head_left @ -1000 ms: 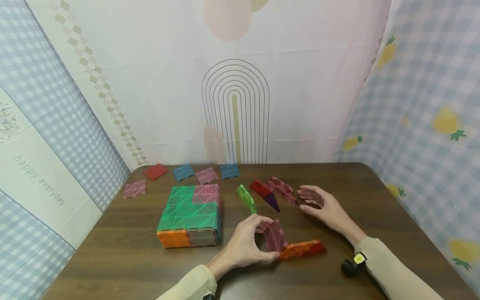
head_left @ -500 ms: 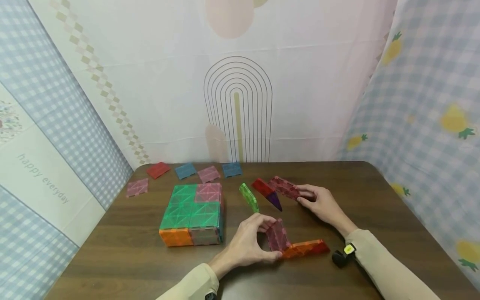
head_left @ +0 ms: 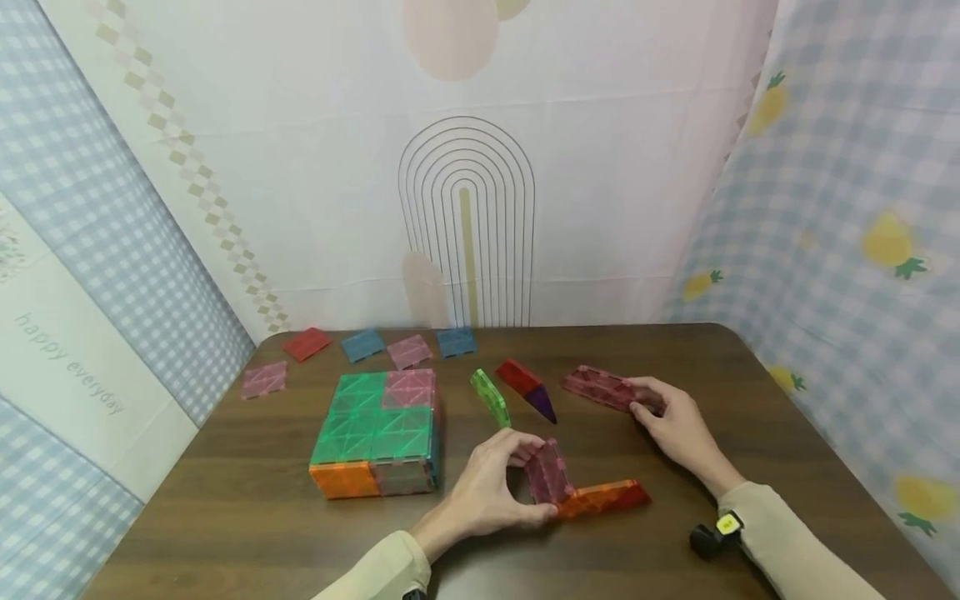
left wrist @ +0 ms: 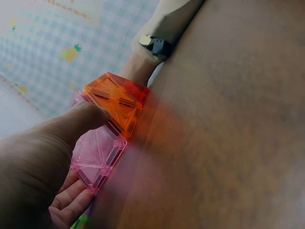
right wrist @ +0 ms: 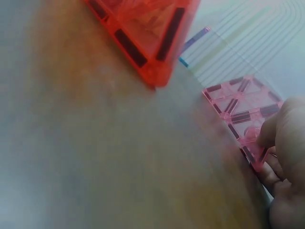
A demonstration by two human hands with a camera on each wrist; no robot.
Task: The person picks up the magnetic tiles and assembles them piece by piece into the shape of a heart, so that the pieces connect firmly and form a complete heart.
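My left hand (head_left: 483, 487) steadies a translucent pink magnetic tile (head_left: 549, 473) between thumb and fingers. That tile stands on edge and meets an orange tile (left wrist: 116, 105) at a corner, with a red triangular tile (head_left: 632, 497) continuing the orange one. The thumb lies along the seam. Farther back, my right hand (head_left: 678, 421) pinches the right end of a row of joined pink magnetic tiles (head_left: 600, 387), also on edge; its pointed tip (right wrist: 257, 160) sits between thumb and fingers. A red tile (head_left: 519, 375) with a purple triangle (head_left: 542, 403) stands apart to their left.
A box of joined tiles (head_left: 375, 433), mostly green on top with an orange and clear front, stands left of my left hand. Near it is a light green tile (head_left: 491, 398). Blue tiles (head_left: 363, 345), a red tile (head_left: 307, 343) and pink tiles (head_left: 264, 380) lie along the back left.
My right hand has closed on the pink tile row and drawn it rightward, away from the red and purple tiles. My left hand and its tiles stay where they were.
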